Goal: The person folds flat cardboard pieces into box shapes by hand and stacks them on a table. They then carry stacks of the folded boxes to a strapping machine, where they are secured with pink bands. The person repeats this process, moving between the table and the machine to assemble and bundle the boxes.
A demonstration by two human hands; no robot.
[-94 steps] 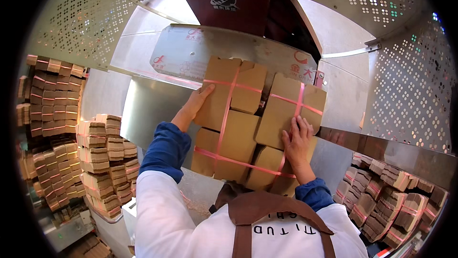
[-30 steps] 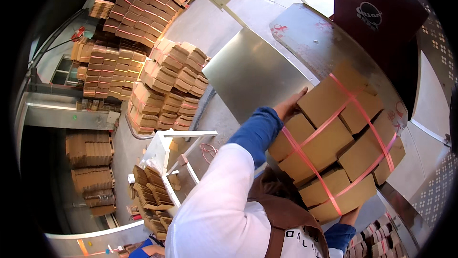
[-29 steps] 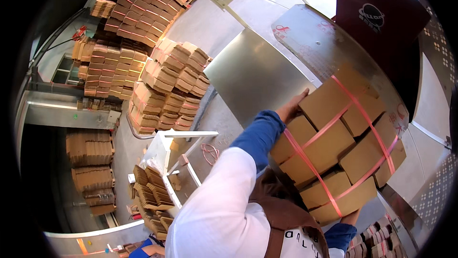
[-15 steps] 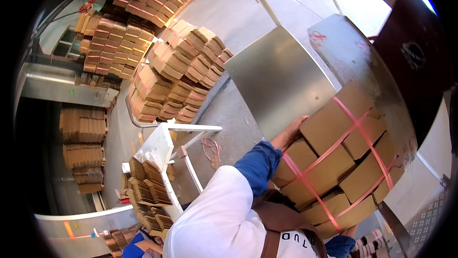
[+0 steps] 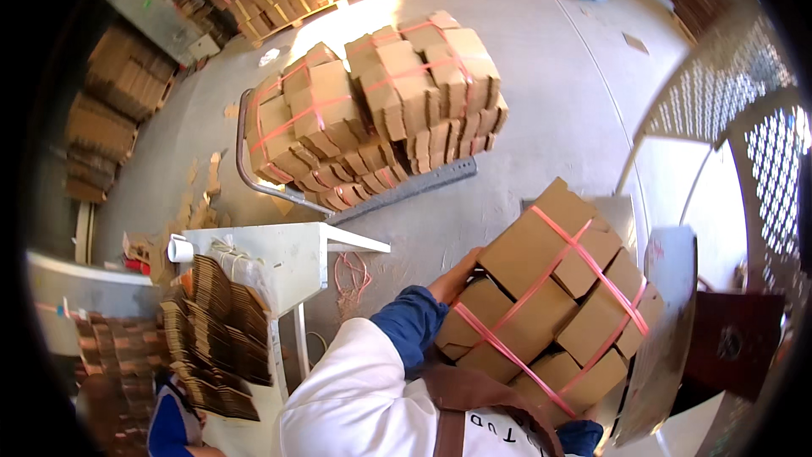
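In front of my body is a large bundle of brown cardboard pieces (image 5: 534, 315), bound with crossing pink plastic straps. It is tilted, with its flat patterned face toward me. My left hand (image 5: 461, 276) grips its left edge near the upper corner, the fingers partly hidden behind the cardboard. Low on the right, my right hand (image 5: 589, 414) holds the near lower edge, mostly covered by the bundle and the blue cuff. Both arms wrap around the bundle, which rests close against my brown apron (image 5: 474, 385).
A flat cart (image 5: 406, 192) ahead carries several strapped cardboard bundles (image 5: 397, 89). At left stands a white table (image 5: 296, 258) beside stacked cardboard (image 5: 216, 330); another person's blue sleeve (image 5: 167, 423) shows below. A metal machine panel (image 5: 664, 330) and perforated guard (image 5: 719, 89) stand at right.
My view has turned right-to-left across the room, so the cart and table appear nearer the middle. The bundle, still in both hands, has moved away from the metal plate and machine.
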